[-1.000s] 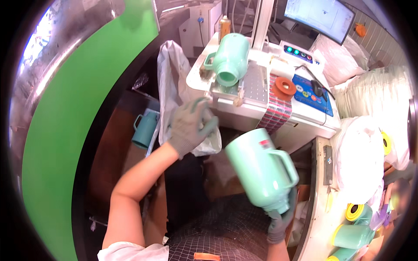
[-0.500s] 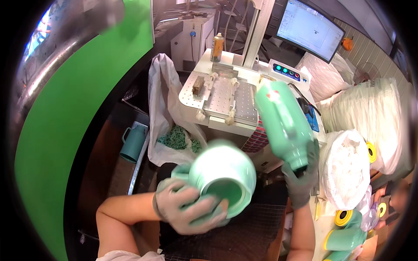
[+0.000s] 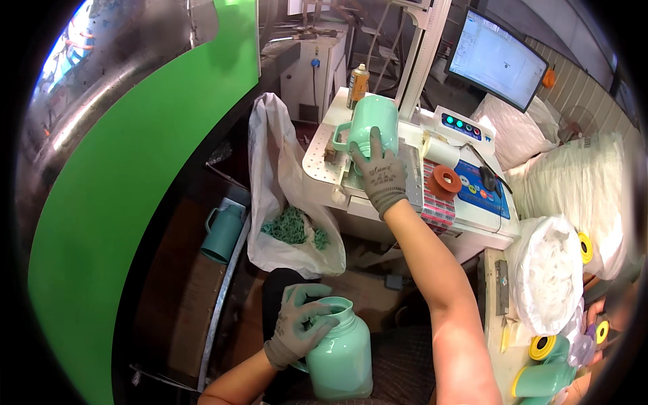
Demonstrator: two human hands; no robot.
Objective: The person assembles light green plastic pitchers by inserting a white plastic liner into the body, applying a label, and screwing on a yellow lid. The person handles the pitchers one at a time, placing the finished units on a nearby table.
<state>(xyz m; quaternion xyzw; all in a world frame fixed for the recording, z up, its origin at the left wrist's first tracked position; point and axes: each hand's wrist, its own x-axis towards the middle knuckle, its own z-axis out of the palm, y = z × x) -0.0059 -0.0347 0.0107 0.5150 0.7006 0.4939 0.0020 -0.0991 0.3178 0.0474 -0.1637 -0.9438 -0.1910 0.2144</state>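
Observation:
My left hand (image 3: 297, 324), in a grey glove, is closed at the neck and handle side of a mint-green jug (image 3: 343, 361). That jug is upright on my lap with its open mouth up. My right hand (image 3: 383, 172), also gloved, reaches forward and grips the neck end of a second mint-green jug (image 3: 375, 120). This one lies over the perforated metal plate (image 3: 316, 160) of a white machine, its base pointing away and its handle to the left. The right palm hides part of its neck.
An orange tape roll (image 3: 444, 181), a label strip (image 3: 432, 209) and a mouse (image 3: 489, 178) lie right of the plate. Behind it stands a spray can (image 3: 358, 84). White sacks (image 3: 545, 277) line the right. A darker green jug (image 3: 223, 233) rests at lower left.
My right hand has carried its jug leftward and forward onto the machine plate. The left hand's jug has gone from tilted, mouth toward me, to upright and lower on my lap.

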